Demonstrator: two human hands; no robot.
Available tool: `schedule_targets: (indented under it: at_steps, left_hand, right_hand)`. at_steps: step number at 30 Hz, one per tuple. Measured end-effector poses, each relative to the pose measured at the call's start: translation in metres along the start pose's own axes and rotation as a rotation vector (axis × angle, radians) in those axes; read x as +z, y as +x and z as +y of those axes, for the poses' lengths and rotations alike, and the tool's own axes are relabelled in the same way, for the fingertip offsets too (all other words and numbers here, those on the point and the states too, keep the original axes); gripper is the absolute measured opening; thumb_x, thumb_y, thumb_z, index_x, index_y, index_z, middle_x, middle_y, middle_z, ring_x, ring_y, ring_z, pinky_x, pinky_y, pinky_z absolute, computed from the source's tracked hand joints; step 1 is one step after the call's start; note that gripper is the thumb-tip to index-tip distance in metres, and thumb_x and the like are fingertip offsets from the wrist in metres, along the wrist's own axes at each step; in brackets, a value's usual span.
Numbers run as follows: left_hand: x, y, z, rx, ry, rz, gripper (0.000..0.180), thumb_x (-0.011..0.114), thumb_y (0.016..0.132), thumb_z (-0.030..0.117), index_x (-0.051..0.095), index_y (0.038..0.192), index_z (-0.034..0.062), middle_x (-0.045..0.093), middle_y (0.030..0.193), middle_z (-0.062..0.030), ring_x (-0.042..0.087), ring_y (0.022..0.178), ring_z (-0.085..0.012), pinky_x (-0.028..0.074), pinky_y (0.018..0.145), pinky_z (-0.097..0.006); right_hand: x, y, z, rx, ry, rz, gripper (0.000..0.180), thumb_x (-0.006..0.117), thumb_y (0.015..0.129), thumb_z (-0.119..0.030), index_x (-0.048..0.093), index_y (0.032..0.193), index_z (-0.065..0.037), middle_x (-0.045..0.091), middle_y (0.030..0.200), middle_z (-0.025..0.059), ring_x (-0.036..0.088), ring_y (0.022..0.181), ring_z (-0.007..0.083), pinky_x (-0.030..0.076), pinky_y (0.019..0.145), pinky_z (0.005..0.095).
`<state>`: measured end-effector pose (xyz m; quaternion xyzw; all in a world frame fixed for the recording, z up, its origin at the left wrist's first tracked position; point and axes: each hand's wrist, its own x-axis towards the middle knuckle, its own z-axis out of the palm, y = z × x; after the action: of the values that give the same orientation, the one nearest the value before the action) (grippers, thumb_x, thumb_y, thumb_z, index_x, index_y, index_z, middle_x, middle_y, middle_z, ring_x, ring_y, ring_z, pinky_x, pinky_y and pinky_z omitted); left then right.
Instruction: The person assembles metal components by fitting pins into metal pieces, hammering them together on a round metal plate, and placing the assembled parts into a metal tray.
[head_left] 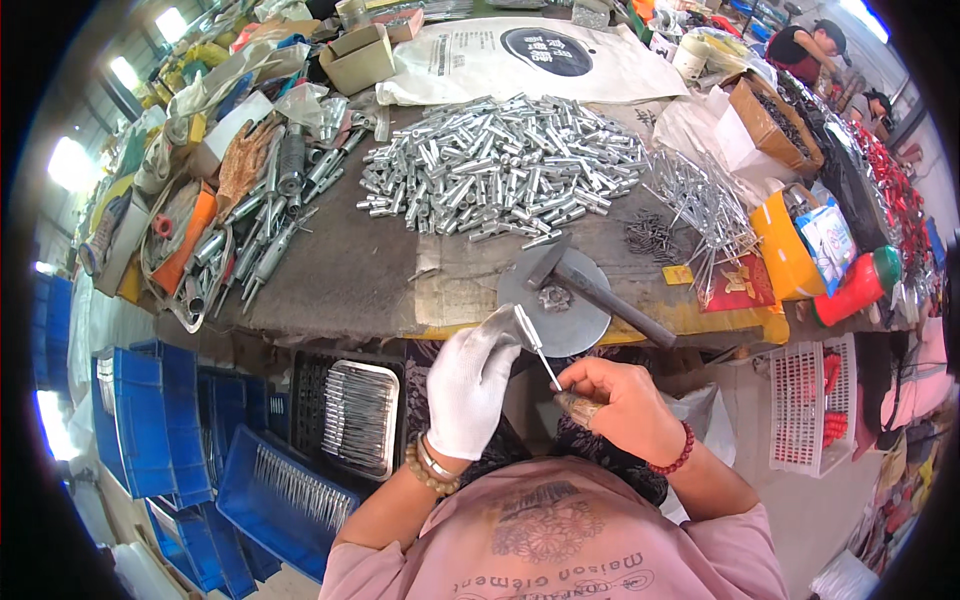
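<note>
My left hand (467, 388), in a white glove, pinches a short silver metal tube (525, 325) between thumb and fingers. From its lower end a thin metal rod (546, 366) slants down to my bare right hand (628, 412), whose fingers close on the rod's other end. Something brownish wraps one right fingertip. How far the rod sits inside the tube cannot be made out. Just beyond the hands lies a round grey metal plate (585, 338) with a hammer (610, 298) across it, and a small nut-like metal piece (553, 297) near its middle.
A big heap of silver tubes (505, 165) covers the table's middle. Thin rods (705, 205) and dark small parts (652, 236) lie to its right, beside a red-green bottle (860, 285). Tools (275, 225) crowd the left. Below stand a metal tray (360, 420), blue bins (150, 420) and a white basket (812, 405).
</note>
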<state>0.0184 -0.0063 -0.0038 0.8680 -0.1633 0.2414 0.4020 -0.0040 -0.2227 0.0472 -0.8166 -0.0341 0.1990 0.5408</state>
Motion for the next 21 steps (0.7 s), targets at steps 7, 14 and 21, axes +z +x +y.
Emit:
schedule_targets:
  at_steps: [7,14,21]
  left_hand:
    - [-0.001,-0.011,0.022,-0.806,-0.687,-0.161,0.065,0.065,0.101,0.008,0.041,0.161,0.0017,0.073,0.094,-0.0032,0.062,0.072,-0.0061,0.051,0.064,-0.022]
    - [-0.012,-0.023,0.009,-0.735,-0.663,-0.056,0.062,0.072,0.099,0.011,0.047,0.155,0.0004,0.072,0.097,-0.0043,0.064,0.086,-0.0091,0.052,0.078,-0.025]
    - [-0.052,-0.085,-0.086,-0.828,-0.388,0.347,0.06,0.07,0.097,0.007,0.049,0.152,-0.0012,0.072,0.098,-0.0067,0.064,0.087,-0.0118,0.053,0.08,-0.027]
  right_hand:
    - [0.021,-0.004,0.02,0.155,0.331,-0.103,0.032,0.069,0.088,0.007,0.071,0.119,0.0,0.071,0.09,0.0018,0.064,0.077,0.0066,0.054,0.07,0.0249]
    - [0.05,-0.003,0.024,0.048,0.292,-0.097,0.036,0.07,0.092,0.009,0.069,0.127,-0.002,0.071,0.098,0.0027,0.065,0.086,0.0077,0.055,0.077,0.0252]
    - [0.051,0.006,0.047,0.014,0.301,-0.236,0.059,0.064,0.093,0.014,0.055,0.149,-0.004,0.067,0.113,0.0058,0.063,0.096,0.0094,0.052,0.087,0.0236]
